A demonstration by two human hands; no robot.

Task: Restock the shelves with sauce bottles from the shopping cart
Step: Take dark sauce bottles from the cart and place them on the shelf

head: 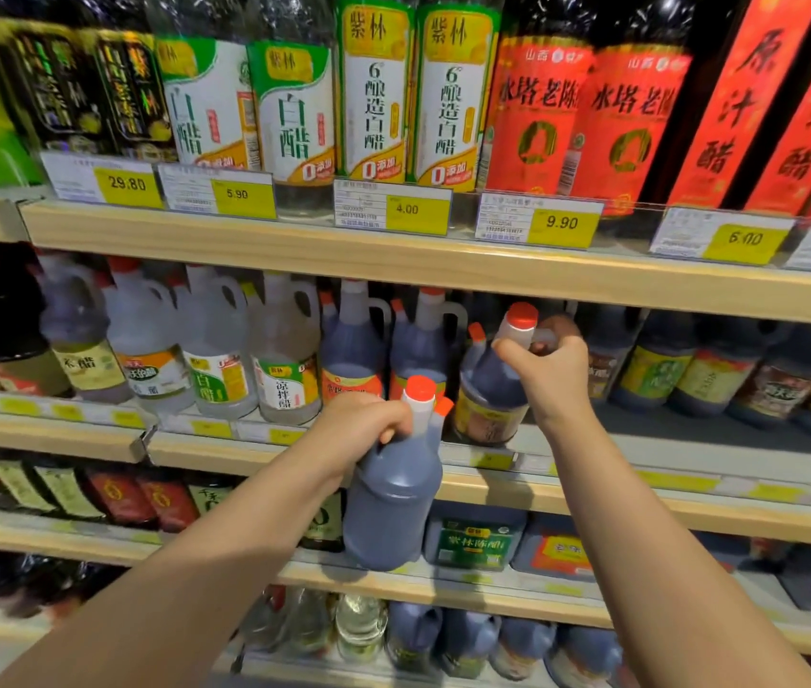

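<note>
My left hand (361,429) grips the handle of a dark sauce jug (391,508) with an orange cap, held in the air in front of the lower shelves. My right hand (549,369) grips the handle of a second dark jug (490,389) with an orange cap and a yellow label. That jug is tilted, its base at the front of the middle shelf (592,439), to the right of two similar dark jugs (358,350). No shopping cart is in view.
Clear vinegar jugs (214,369) fill the middle shelf's left; dark bottles (691,374) stand on its right. The upper shelf edge (393,255) with yellow price tags hangs just above the right-hand jug. Below are square dark containers (475,538) and more bottles.
</note>
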